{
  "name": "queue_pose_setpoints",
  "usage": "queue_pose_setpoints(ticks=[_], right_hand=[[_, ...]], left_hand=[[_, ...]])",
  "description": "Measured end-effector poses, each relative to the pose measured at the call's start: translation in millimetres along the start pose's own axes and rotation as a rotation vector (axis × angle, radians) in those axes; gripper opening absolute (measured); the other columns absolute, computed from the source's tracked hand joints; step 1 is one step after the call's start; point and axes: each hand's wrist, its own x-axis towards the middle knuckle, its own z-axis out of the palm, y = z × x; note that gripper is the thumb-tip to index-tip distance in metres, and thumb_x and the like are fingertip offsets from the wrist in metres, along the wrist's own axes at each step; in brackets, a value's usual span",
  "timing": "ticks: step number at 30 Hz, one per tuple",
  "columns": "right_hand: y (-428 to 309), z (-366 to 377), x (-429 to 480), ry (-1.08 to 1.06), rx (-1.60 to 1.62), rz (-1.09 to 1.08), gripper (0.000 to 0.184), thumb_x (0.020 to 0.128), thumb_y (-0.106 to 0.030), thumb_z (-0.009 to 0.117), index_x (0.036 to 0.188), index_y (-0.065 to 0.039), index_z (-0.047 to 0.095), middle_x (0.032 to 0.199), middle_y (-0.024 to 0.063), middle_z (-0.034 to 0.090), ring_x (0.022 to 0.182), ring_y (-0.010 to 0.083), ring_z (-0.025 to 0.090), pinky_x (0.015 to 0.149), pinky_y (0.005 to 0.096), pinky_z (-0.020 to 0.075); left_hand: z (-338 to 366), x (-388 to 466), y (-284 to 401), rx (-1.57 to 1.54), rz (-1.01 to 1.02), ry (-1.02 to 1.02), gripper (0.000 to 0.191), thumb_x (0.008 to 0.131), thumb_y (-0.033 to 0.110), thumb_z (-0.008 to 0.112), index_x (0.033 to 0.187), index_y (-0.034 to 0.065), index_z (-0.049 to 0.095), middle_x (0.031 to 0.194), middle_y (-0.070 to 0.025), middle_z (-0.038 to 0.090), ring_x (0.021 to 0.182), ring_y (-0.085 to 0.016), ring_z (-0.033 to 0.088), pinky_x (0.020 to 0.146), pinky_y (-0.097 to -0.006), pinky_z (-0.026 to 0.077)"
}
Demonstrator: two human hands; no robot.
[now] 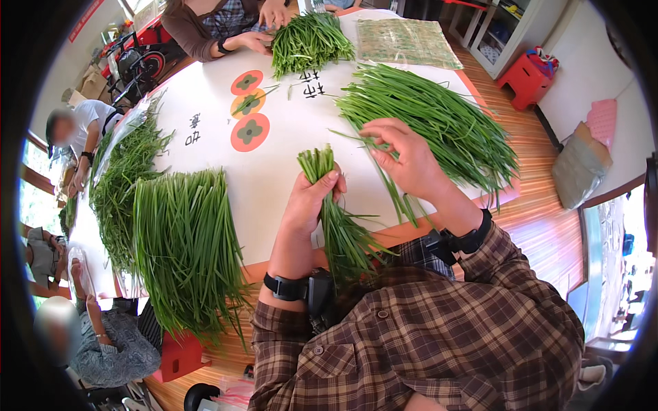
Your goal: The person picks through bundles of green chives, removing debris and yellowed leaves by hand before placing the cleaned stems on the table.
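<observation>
Near the table's front edge, my left hand [311, 198] grips a bunch of garlic chives [339, 234], pale cut ends up and leaves hanging towards my lap. To its right my right hand [401, 154] is raised with its fingers bent; a few loose chive leaves [393, 190] lie beneath it, and whether the fingertips pinch any of them I cannot tell. Beyond that hand spreads a large loose pile of chives [421, 120]. A thick, aligned stack of chives [182, 241] lies to the left, its leaves hanging over the table edge.
Across the white table [205, 154], a co-worker's hands touch another chive pile [311, 43]. A patterned mat [406, 43] lies at the far right. Tangled greens [128, 190] cover the left side, where other people sit. Red stools [527, 79] stand on the floor.
</observation>
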Motion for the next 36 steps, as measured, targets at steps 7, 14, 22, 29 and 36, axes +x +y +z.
queue_pose_setpoints(ticks=[7, 14, 22, 29, 36], right_hand=[[34.0, -10.0, -13.3, -0.377, -0.49, 0.222, 0.016, 0.08, -0.026, 0.054, 0.081, -0.01, 0.058, 0.083, 0.0053, 0.056, 0.076, 0.0249, 0.056, 0.063, 0.0367, 0.0447], [40.3, 6.1, -19.1, -0.366, -0.633, 0.203, 0.022, 0.077, -0.03, 0.057, 0.078, -0.007, 0.056, 0.077, 0.0065, 0.055, 0.071, 0.0251, 0.056, 0.061, 0.0359, 0.0446], [33.9, 1.7, -12.3, -0.333, 0.101, 0.439, 0.015, 0.078, -0.017, 0.059, 0.086, -0.004, 0.059, 0.07, 0.0015, 0.054, 0.06, 0.012, 0.05, 0.055, 0.0254, 0.0401], [11.9, 7.8, -15.5, -0.371, 0.69, 0.588, 0.012, 0.082, -0.013, 0.058, 0.087, -0.002, 0.058, 0.071, -0.0038, 0.052, 0.063, 0.0034, 0.043, 0.057, 0.0191, 0.0362], [11.9, 32.0, -33.0, -0.511, 0.615, 0.443, 0.014, 0.081, -0.013, 0.059, 0.088, -0.001, 0.057, 0.071, -0.0011, 0.053, 0.065, 0.0066, 0.046, 0.06, 0.0232, 0.0396]], left_hand=[[-7.0, 2.6, -2.2, -0.237, -0.066, 0.153, 0.016, 0.086, 0.023, 0.053, 0.079, 0.0091, 0.049, 0.064, -0.0006, 0.048, 0.056, -0.014, 0.048, 0.052, -0.0274, 0.04], [-3.5, 4.4, 1.9, -0.268, -0.076, 0.183, 0.018, 0.081, 0.02, 0.062, 0.078, 0.0098, 0.047, 0.055, 0.0039, 0.037, 0.045, -0.006, 0.032, 0.042, -0.0214, 0.028], [-3.8, 4.1, 2.2, -0.241, -0.076, 0.199, 0.016, 0.081, 0.018, 0.061, 0.08, 0.0084, 0.048, 0.056, 0.0023, 0.039, 0.044, -0.007, 0.034, 0.043, -0.0222, 0.029], [-6.7, 4.1, -1.9, -0.037, -0.055, 0.155, 0.017, 0.083, 0.018, 0.058, 0.084, 0.0054, 0.047, 0.083, -0.0138, 0.059, 0.046, -0.007, 0.039, 0.045, -0.0223, 0.036], [-4.4, 5.8, -2.2, -0.011, -0.07, 0.183, 0.016, 0.081, 0.015, 0.06, 0.084, 0.005, 0.048, 0.084, -0.0137, 0.06, 0.047, -0.008, 0.042, 0.044, -0.0225, 0.038]])
